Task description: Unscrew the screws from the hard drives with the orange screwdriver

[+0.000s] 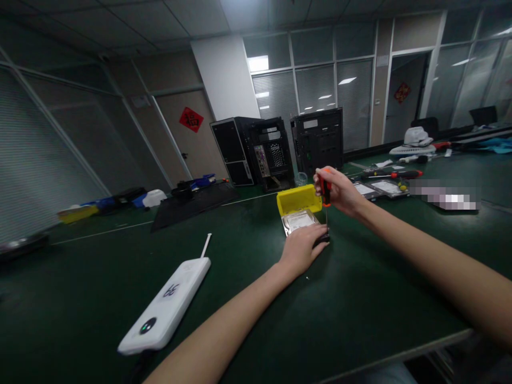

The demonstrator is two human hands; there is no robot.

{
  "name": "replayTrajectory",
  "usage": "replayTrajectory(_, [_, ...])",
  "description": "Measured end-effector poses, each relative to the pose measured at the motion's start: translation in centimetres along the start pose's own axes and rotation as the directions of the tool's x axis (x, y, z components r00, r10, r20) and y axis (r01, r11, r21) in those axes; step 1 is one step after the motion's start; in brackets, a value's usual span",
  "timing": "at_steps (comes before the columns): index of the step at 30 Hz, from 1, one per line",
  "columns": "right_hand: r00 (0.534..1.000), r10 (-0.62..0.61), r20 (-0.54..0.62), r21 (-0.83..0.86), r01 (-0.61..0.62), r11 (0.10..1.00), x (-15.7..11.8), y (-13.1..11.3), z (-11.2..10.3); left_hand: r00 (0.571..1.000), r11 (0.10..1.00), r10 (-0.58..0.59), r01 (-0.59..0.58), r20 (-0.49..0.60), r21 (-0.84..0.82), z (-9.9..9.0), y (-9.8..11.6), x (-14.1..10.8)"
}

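Observation:
A silver hard drive point(298, 220) with a white label lies on the dark green table. My left hand point(303, 248) rests over its near end, with the fingers along the edge and the thumb at the near side, holding it down. My right hand point(339, 191) is wrapped round the red and black handle of a screwdriver point(327, 198). The screwdriver stands nearly upright, its thin shaft pointing down at the drive's right near corner. Whether the tip touches a screw is too small to tell. Right behind the drive stands a yellow case point(299, 199).
A white power bank point(168, 304) lies at the left front. Computer cases point(272, 152) stand at the back beside a black side panel point(318, 138). On the right are bagged drives point(386, 188) and another screwdriver point(404, 174). A black mat point(192, 205) lies left of centre.

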State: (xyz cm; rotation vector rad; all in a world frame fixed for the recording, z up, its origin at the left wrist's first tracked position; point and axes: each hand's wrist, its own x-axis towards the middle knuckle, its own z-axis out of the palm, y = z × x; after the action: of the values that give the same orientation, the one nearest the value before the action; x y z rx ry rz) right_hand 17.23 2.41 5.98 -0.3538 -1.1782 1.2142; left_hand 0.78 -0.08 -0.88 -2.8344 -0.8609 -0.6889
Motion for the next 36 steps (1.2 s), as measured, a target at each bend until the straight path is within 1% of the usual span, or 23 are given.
replayTrajectory(3, [1.0,0.006,0.006,-0.008,-0.006,1.0,0.1,0.2,-0.2,1.0,1.0,-0.004,0.004,0.004,0.0,0.0,0.0,0.0])
replayTrajectory(10, [0.983,0.078,0.169,0.027,-0.083,0.996,-0.2,-0.2,0.5,1.0,1.0,-0.012,0.011,0.013,0.013,0.0,0.1,0.0])
replayTrajectory(12, [0.978,0.088,0.19,0.04,-0.098,0.994,-0.3,-0.3,0.7,1.0,1.0,-0.012,0.012,0.015,0.018,-0.1,0.1,0.1])
replayTrajectory(15, [0.987,0.086,0.136,0.011,-0.089,0.996,-0.4,-0.2,0.9,1.0,1.0,-0.009,0.009,0.015,0.022,-0.2,0.2,0.1])
replayTrajectory(19, [1.0,0.017,-0.005,-0.045,-0.017,0.999,-0.4,0.1,1.1,1.0,1.0,-0.012,0.012,0.013,0.018,-0.3,0.2,0.1])
replayTrajectory(21, [1.0,-0.008,-0.03,-0.051,0.006,0.999,-0.3,0.2,1.0,1.0,1.0,-0.01,0.01,0.013,0.013,-0.3,0.2,0.1])
replayTrajectory(23, [0.999,-0.03,-0.015,-0.053,0.029,0.998,-0.3,0.3,0.9,1.0,1.0,-0.007,0.007,0.013,0.011,-0.2,0.2,0.0])
replayTrajectory(26, [0.998,-0.04,0.043,-0.06,0.043,0.997,-0.2,0.3,0.7,1.0,1.0,-0.01,0.009,0.013,0.013,-0.1,0.2,0.0])
replayTrajectory(31, [0.99,0.011,0.141,0.034,-0.016,0.999,-0.2,0.1,0.4,1.0,1.0,-0.004,0.004,0.01,0.009,-0.1,0.2,0.0])
replayTrajectory(33, [0.989,0.035,0.145,0.045,-0.042,0.998,-0.2,0.0,0.5,1.0,1.0,-0.002,0.002,0.01,0.009,-0.1,0.2,0.0])
replayTrajectory(36, [0.995,0.046,0.086,-0.008,-0.046,0.999,-0.3,0.2,0.8,1.0,1.0,-0.006,0.005,0.01,0.013,-0.2,0.2,0.1])
